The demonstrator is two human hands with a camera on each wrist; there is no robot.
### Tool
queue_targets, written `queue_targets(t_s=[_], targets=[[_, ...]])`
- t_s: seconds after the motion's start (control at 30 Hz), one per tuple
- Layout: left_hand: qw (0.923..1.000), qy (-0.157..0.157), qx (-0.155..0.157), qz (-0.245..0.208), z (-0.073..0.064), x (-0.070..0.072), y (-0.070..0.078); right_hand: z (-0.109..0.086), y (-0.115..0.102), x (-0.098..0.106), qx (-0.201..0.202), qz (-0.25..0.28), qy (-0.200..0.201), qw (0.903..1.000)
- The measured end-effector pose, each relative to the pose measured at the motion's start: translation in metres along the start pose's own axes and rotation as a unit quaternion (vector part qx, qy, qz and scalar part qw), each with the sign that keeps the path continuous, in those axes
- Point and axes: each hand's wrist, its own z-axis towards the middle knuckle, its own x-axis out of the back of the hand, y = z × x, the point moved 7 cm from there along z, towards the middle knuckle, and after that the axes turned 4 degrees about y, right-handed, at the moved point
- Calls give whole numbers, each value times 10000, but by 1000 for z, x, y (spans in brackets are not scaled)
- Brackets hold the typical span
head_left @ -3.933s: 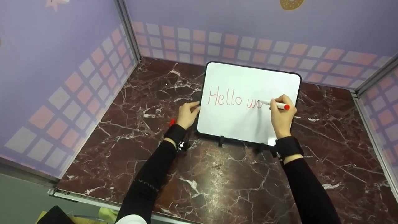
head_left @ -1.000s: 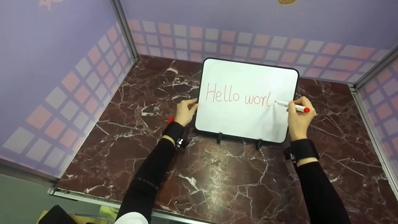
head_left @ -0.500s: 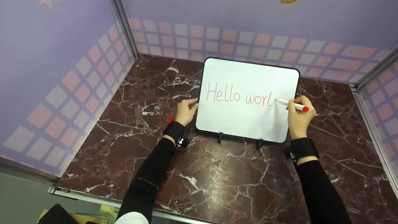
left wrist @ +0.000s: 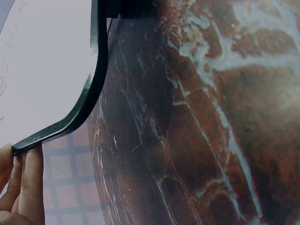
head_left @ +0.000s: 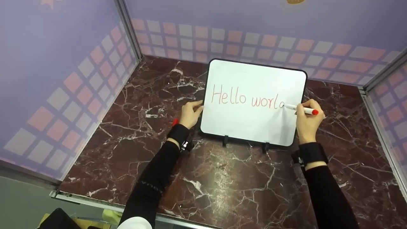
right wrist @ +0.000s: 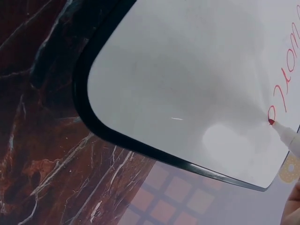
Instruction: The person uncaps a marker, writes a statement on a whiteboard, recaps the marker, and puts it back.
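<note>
A white whiteboard [head_left: 244, 125] with a black frame leans back on a stand; its lower edge sits in two black clips [head_left: 225, 141]. Red handwriting [head_left: 248, 98] runs across it, reading "Hello worl" plus a round stroke at the end. My right hand [head_left: 308, 122] grips a white marker [right wrist: 285, 135] with a red end, and its red tip meets the board at that round stroke in the right wrist view. My left hand [head_left: 190, 114] pinches the board's left edge, thumb in front and fingers [left wrist: 32, 176] at the frame.
A red cap-like piece [head_left: 175, 121] lies by the left wrist, partly hidden. The dark marbled table [head_left: 238, 190] is bounded by a lilac back wall [head_left: 254, 19] and side walls with pink and white squares. Below the table's front edge is a yellow-green object [head_left: 111, 217].
Over the last seconds the marker moved right across the board, adding "rl" and then a round stroke after the "l". The left hand has kept its hold on the left edge.
</note>
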Motion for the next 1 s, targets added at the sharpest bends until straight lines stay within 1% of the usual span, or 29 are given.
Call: queue_targets(t_s=[0.2,0.37,0.63,0.8,0.9,1.0], targets=[[10000,16,-36,-15,-1,-1,3,10,-1,-1,81,-89,158,9998],[10000,-4,-79,-15,-2,-3,5,15,-3,-3,111,-136,191,9997],[10000,5,-15,58,-1,-1,5,5,0,4,91,-61,-49,9999],[9999,58,0,89,-1,1,4,0,-1,7,134,-210,-199,9995],[9999,77,9,95,-1,1,2,-1,0,8,126,-287,-204,9993],[10000,77,6,49,-1,0,0,0,-1,11,31,-184,-49,9998]])
